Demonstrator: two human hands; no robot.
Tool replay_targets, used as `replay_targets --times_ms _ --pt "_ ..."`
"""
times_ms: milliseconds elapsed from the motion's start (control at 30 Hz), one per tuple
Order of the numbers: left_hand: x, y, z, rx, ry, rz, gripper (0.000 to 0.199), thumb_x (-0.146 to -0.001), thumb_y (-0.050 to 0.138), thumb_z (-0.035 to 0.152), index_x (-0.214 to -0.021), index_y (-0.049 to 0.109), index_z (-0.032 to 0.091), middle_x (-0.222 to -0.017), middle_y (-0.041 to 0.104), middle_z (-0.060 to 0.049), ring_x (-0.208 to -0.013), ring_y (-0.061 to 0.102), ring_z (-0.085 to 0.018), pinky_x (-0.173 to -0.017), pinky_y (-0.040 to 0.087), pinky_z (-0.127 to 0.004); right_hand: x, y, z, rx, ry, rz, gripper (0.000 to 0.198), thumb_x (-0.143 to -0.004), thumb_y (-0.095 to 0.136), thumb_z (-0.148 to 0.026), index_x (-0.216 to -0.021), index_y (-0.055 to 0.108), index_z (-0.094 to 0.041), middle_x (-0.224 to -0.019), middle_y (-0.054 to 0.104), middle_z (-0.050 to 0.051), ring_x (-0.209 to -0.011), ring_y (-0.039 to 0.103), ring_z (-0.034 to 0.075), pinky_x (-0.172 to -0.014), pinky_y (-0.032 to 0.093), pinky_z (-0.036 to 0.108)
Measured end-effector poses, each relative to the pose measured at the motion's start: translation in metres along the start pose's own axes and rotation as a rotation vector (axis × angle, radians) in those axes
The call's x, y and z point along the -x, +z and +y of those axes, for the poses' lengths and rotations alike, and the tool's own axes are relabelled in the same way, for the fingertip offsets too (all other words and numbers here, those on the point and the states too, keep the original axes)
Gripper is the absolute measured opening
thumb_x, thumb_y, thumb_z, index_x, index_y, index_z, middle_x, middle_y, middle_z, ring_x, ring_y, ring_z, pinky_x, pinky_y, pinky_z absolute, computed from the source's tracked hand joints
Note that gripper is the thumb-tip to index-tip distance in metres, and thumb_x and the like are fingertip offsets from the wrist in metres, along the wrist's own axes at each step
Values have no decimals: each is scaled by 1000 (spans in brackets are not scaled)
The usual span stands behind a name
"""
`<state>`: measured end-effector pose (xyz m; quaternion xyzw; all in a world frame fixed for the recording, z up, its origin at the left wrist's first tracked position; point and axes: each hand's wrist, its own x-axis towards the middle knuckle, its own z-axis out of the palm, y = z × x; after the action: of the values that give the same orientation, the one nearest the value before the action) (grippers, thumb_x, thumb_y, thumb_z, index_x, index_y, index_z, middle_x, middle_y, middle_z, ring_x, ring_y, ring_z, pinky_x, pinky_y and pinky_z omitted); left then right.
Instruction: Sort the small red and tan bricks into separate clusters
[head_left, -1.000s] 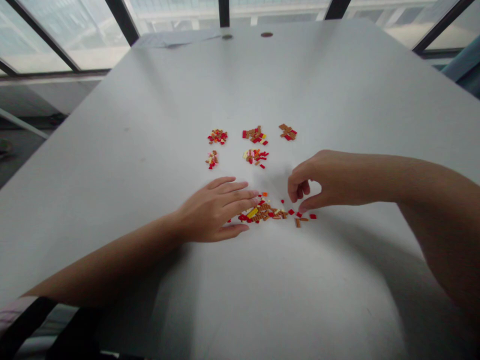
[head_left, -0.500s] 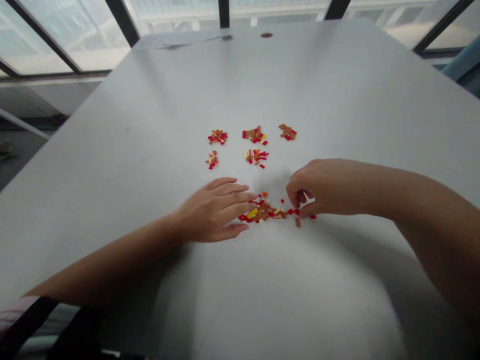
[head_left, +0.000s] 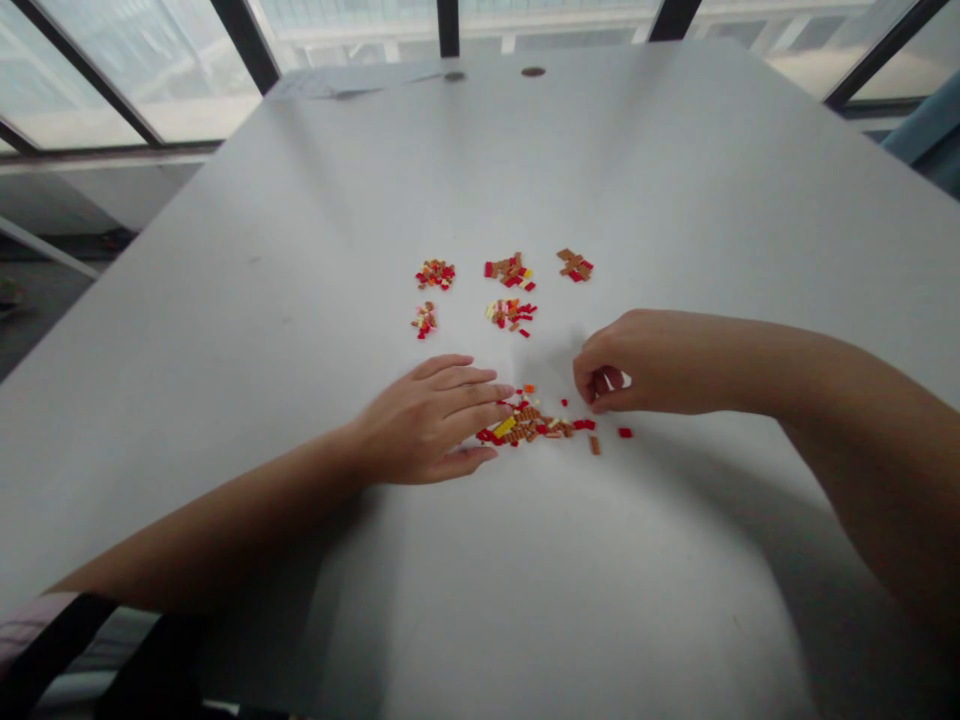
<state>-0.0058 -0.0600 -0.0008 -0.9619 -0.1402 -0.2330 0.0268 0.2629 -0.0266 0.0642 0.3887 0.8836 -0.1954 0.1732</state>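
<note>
A loose pile of small bricks [head_left: 534, 424] lies on the white table [head_left: 480, 570] between the hands, its long axis running left to right, and a yellow brick [head_left: 505, 426] in it slants away toward the right. The left hand [head_left: 416, 425] is flat, fingers spread and pointing right over the pile's left end; the right hand [head_left: 611, 365] is pinched narrow above the other end, any piece within hidden from view. Nearby, a brown brick [head_left: 595, 446] points lengthwise away from the person.
</note>
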Motion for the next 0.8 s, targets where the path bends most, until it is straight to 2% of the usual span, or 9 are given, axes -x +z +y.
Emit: replay_targets --times_ms 100,233,300,400,567,667,800 --pt "0 0 2 1 4 14 28 -99 55 33 -118 61 14 -123 73 -8 -116 67 -24 -108 49 -42 -5 2 13 -71 10 195 14 -77 61 -23 -79 74 -25 -75 74 1 -65 65 19 -66 46 33" --pt "1 -1 2 -9 -5 -1 28 -99 53 34 -118 62 16 -123 73 -7 -117 66 -22 -109 48 -40 -18 7 18 -122 169 479 15 -81 61 -31 -85 73 -23 -79 74 3 -72 67 21 -74 48 36" --pt "0 -1 2 -8 -7 -3 28 -99 53 35 -117 62 16 -123 73 -7 -118 66 -22 -109 48 -40 -25 11 15 -155 247 573 18 -84 60 -34 -88 73 -22 -80 74 4 -75 68 22 -75 49 37" --pt "-2 -2 1 -1 -5 7 27 -99 54 34 -116 63 14 -123 73 -8 -116 67 -23 -108 49 -42 -34 17 11 -201 289 636 22 -86 57 -34 -93 73 -20 -83 75 6 -77 69 22 -77 51 37" --pt "-3 -2 1 -6 -2 16 27 -99 54 34 -116 63 14 -121 74 -8 -116 67 -23 -108 50 -41 -38 21 12 -247 242 696 24 -89 55 -35 -100 74 -24 -90 77 5 -82 71 22 -82 53 38" --pt "-3 -3 2 -2 -3 6 28 -99 54 34 -117 62 15 -122 74 -8 -116 67 -23 -108 49 -41 -38 21 14 -247 233 733 29 -91 52 -33 -110 73 -24 -101 77 7 -89 72 23 -90 53 41" --pt "-2 -4 2 -1 -9 -9 28 -99 54 34 -119 62 15 -123 73 -8 -118 66 -22 -110 48 -41 -43 25 11 -241 39 782 32 -94 51 -32 -115 72 -20 -117 74 10 -108 69 26 -99 50 44"
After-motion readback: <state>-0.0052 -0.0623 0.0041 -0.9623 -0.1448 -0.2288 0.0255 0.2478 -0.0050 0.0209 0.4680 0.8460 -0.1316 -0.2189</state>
